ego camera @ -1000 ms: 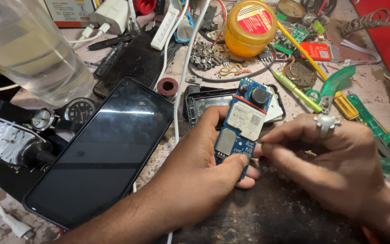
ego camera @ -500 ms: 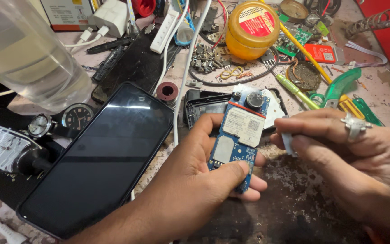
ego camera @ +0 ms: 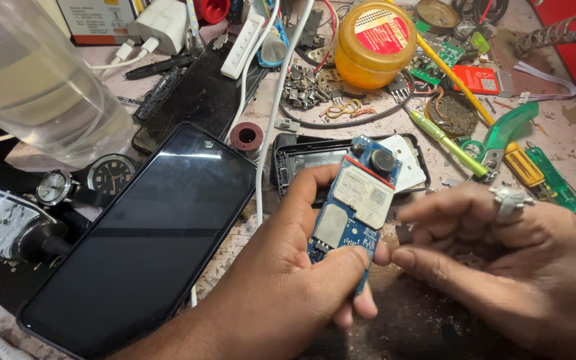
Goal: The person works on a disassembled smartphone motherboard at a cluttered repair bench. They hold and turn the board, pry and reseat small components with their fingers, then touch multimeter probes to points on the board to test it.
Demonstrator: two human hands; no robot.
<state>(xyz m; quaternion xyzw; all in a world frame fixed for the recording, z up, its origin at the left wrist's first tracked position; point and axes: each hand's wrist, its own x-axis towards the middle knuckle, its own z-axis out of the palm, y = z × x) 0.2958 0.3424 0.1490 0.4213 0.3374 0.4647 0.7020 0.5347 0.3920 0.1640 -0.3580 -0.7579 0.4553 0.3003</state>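
Far left: clear bottle (ego camera: 31, 80) lying tilted, two wristwatches (ego camera: 81, 181) below it. Next: large dark phone (ego camera: 145, 233), screen up and unlit, flat on the table (ego camera: 568, 143); a white cable (ego camera: 268, 133) runs beside it. Centre: left hand (ego camera: 288, 280), fingers clamped on a blue circuit board (ego camera: 355, 207), held upright off the table with shields and round component facing up. Just behind it lies an opened black phone shell (ego camera: 301, 157), so the board is already out of its case; no sign of refitting yet. Behind that: heap of small metal parts (ego camera: 305, 83) and an orange jar (ego camera: 375, 43). Right: right hand (ego camera: 501, 260), with ring, fingertips pinched together on a small grey piece (ego camera: 405, 233), probably a pad or chip, though it is too small to tell, just beside the board's edge. Far right: green-handled tools (ego camera: 555, 187). Against the frame half a second earlier, the right hand has moved lower and closer to the board; the left hand's grip is unchanged.
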